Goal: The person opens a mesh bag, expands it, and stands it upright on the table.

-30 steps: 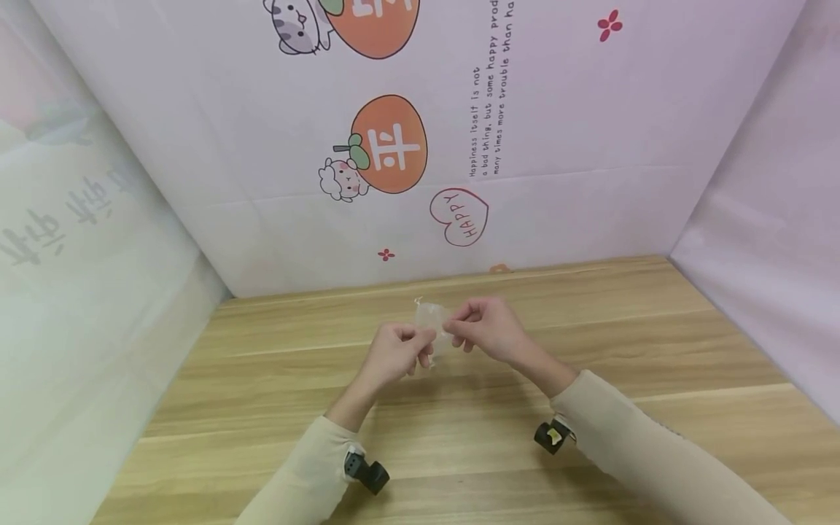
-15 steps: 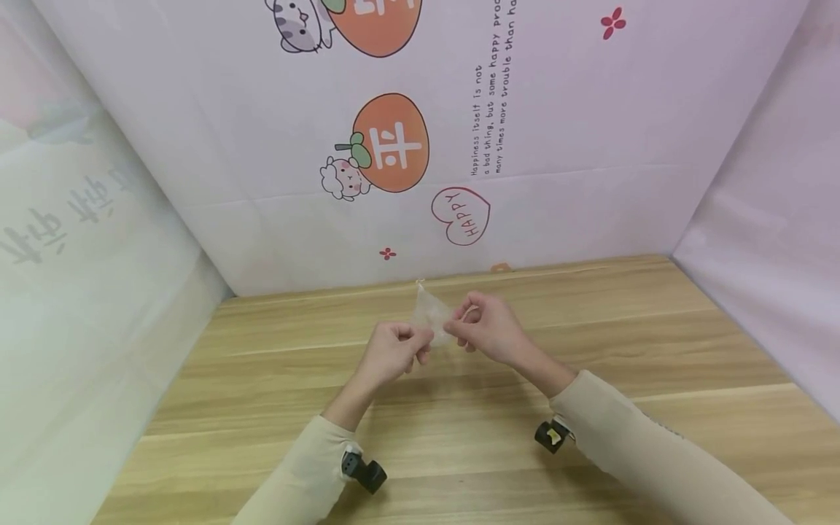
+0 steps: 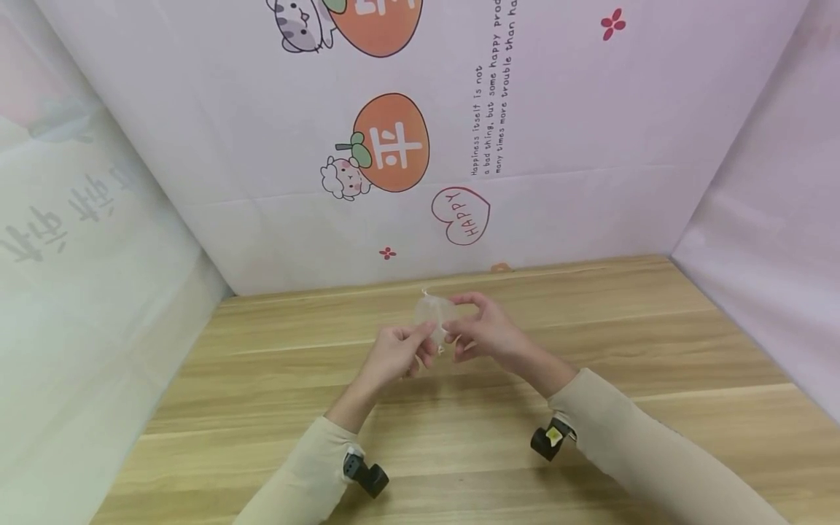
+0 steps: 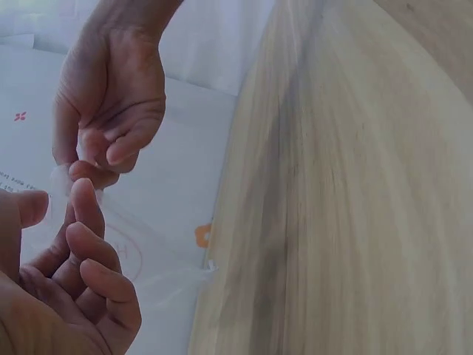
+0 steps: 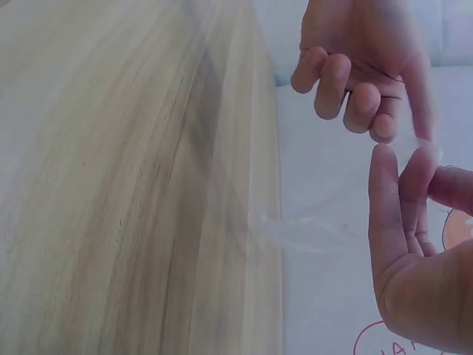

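A small sheer whitish drawstring pouch [image 3: 428, 310] hangs between my two hands, over the far part of the table, with thin cord ends at its top and bottom. My left hand [image 3: 392, 355] pinches its left side between thumb and fingers. On the other side my right hand [image 3: 488, 334] grips the pouch with its thumb and a finger, its forefinger stretched along the upper edge. In the left wrist view a loose see-through part of the pouch [image 4: 159, 277] trails below the fingers. The right wrist view shows its thin fabric [image 5: 310, 233] against the white backdrop.
A wood-grain table [image 3: 459, 452] spreads beneath both arms. Behind it stands a white printed backdrop [image 3: 564, 146], and pale sheets [image 3: 98, 306] flank the left and right sides. Each sleeve carries a black wrist camera [image 3: 366, 474].
The pouch's top corner rose to a point, then dropped back, and a lower cord end shows again. My right forefinger has straightened along the upper edge; the left hand barely moved.
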Demonstrator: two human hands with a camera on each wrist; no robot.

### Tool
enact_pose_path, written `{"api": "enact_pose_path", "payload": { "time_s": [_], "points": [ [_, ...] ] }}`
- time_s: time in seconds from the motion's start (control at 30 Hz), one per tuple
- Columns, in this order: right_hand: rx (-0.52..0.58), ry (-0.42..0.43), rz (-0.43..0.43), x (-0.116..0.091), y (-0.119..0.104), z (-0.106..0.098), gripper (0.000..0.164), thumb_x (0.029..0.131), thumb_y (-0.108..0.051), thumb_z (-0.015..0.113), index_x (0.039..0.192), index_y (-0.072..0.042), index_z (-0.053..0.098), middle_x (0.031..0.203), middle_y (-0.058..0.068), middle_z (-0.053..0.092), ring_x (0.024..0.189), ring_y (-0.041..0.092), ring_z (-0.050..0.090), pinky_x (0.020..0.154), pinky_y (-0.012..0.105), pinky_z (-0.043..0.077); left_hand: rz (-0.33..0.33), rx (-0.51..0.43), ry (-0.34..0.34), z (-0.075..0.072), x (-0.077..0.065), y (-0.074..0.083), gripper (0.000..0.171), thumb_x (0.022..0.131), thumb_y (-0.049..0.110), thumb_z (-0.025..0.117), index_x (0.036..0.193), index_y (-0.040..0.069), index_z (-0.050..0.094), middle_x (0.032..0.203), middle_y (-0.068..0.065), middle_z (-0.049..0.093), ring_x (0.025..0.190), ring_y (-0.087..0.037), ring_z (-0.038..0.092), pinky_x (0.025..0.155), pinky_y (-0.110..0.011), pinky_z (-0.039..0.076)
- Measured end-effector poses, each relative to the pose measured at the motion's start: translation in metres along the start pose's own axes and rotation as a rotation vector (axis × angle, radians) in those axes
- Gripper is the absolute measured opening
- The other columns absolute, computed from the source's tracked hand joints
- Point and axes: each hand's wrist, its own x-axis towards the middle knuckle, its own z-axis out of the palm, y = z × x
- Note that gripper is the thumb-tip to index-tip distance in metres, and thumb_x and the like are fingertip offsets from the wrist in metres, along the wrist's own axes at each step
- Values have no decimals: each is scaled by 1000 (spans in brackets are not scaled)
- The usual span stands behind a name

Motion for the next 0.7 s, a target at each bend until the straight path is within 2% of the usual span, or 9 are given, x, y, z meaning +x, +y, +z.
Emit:
{"api": "enact_pose_path", "payload": {
  "time_s": [0.1, 0.33, 0.7],
  "points": [
    [-6, -2, -14, -1, -1, 1, 60, 93, 3, 63, 145, 1, 32, 78, 12, 67, 56, 15, 59, 65, 41, 60, -36, -47, -34, 2, 0, 1, 49, 99, 41, 64, 84, -6, 69, 62, -3, 63, 44, -8, 43, 45, -23, 33],
    [-28, 8, -45, -2, 1, 3, 57, 95, 4, 61, 144, 1, 32, 77, 12, 63, 54, 13, 56, 62, 39, 60, -65, -107, -36, 2, 2, 2, 29, 98, 27, 65, 78, 6, 68, 65, -1, 64, 45, -9, 44, 45, -23, 34],
    [-75, 59, -75, -3, 0, 6, 54, 96, 7, 51, 146, 1, 32, 68, 10, 60, 51, 14, 54, 60, 41, 60, -58, -122, -13, 3, 0, 4, 26, 98, 19, 61, 76, 5, 66, 63, -1, 64, 44, -9, 44, 43, -22, 34]
  ]
}}
